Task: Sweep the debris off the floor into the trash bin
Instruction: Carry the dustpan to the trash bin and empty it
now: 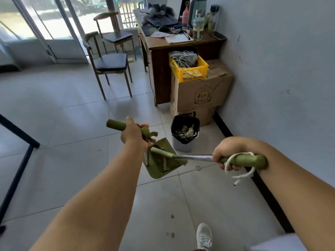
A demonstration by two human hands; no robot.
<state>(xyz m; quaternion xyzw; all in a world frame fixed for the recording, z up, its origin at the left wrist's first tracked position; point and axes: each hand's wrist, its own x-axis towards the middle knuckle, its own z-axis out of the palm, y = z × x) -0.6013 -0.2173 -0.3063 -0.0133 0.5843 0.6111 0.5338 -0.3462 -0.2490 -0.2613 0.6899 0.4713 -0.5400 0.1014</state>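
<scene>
Holding the dustpan (161, 160) with your left hand (133, 133) clenched on its handle, right hand (229, 156) gripping the broom (192, 157), just beside the one trash bin (184, 134). Wall (282, 73) hugs your right; open floor (63, 124) left, two chairs (110, 64) back.

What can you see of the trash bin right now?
The trash bin is small, pale grey, plastic-looking, lined with a black bag folded over its rim. It stands upright and open on the tiled floor against the stacked cardboard boxes, near the wall. Crumpled scraps lie inside. The green dustpan hangs just left of it, not touching.
</scene>
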